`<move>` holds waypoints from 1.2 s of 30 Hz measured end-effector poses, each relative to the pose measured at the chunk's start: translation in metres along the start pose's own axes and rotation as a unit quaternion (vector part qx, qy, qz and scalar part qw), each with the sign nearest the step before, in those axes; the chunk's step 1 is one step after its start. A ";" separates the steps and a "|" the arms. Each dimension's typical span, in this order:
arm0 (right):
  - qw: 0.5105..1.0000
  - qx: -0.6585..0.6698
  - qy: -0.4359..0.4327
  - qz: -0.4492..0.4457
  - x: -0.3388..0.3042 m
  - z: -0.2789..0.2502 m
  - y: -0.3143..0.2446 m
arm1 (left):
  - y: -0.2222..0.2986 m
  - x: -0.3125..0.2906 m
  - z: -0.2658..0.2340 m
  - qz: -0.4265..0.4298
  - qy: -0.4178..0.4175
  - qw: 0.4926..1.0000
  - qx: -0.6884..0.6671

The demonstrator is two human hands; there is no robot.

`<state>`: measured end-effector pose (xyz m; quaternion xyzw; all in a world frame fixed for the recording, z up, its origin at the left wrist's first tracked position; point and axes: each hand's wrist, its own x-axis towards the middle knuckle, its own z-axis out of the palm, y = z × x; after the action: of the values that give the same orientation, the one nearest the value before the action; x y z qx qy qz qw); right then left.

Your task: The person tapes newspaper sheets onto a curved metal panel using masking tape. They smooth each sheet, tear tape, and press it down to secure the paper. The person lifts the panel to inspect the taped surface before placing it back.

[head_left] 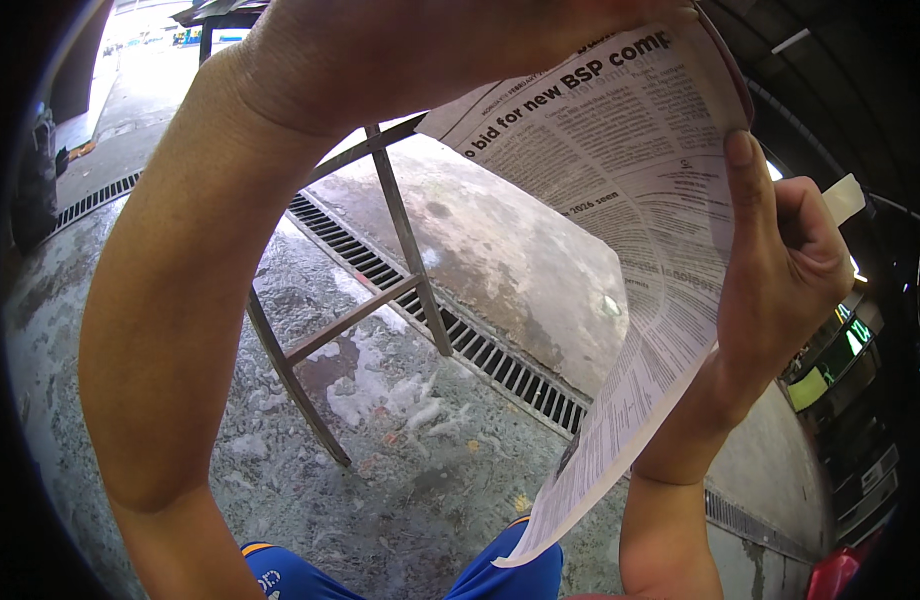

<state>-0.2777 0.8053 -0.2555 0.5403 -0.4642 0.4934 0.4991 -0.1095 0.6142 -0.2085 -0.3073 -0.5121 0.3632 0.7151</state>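
Observation:
A printed newspaper sheet [620,170] hangs in a curve in front of me, its lower corner trailing down to my knee. My right hand [780,235] grips its right edge, thumb flat on the print and fingers curled behind. A short pale strip [845,198] sticks out beyond that hand; what it belongs to is hidden. My left arm arches up across the view, and my left hand [460,50] lies along the sheet's top edge. The upper frame edge cuts off most of its fingers. A thin dark reddish rim [732,75] borders the sheet at upper right.
A metal stand [405,230] with angled legs is on the wet, stained concrete floor [400,520]. A drain grate [480,345] crosses behind it. Dark bags [35,190] stand at far left. A red object [835,575] shows at lower right, below dark equipment with a green display [858,335].

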 end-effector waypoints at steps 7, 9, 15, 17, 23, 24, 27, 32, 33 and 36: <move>1.000 0.000 0.007 0.000 -0.003 0.000 -0.003 | 0.001 -0.001 0.000 0.005 0.008 1.000 0.006; 1.000 -0.012 0.017 -0.008 -0.004 0.001 -0.004 | 0.001 -0.001 0.000 0.010 0.007 1.000 0.015; 0.998 -0.045 0.047 -0.020 -0.010 0.002 -0.008 | -0.003 -0.003 0.002 0.024 -0.003 1.000 0.004; 0.998 -0.032 0.046 -0.032 -0.012 0.001 -0.009 | -0.008 -0.004 0.005 0.051 0.025 0.998 -0.024; 0.998 -0.012 0.051 -0.046 -0.013 0.004 -0.007 | -0.009 -0.016 -0.005 -0.005 -0.011 1.000 -0.020; 0.997 -0.012 0.055 -0.048 -0.013 0.004 -0.007 | -0.006 -0.019 -0.005 -0.018 -0.013 1.000 -0.015; 0.997 -0.011 0.062 -0.052 -0.014 0.006 -0.008 | 0.011 -0.028 -0.006 -0.072 0.013 0.997 0.000; 0.998 -0.046 0.037 -0.025 -0.016 -0.001 -0.010 | 0.041 -0.039 0.007 -0.135 0.070 0.988 0.015; 0.998 -0.049 0.036 -0.020 -0.017 -0.002 -0.009 | 0.045 -0.040 0.010 -0.142 0.079 0.987 0.017; 0.997 -0.063 0.037 -0.016 -0.022 -0.001 -0.005 | 0.052 -0.043 0.018 -0.159 0.100 0.982 0.019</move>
<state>-0.2744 0.8064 -0.2778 0.4963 -0.4674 0.4748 0.5566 -0.1461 0.6082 -0.2676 -0.2429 -0.4735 0.2221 0.8170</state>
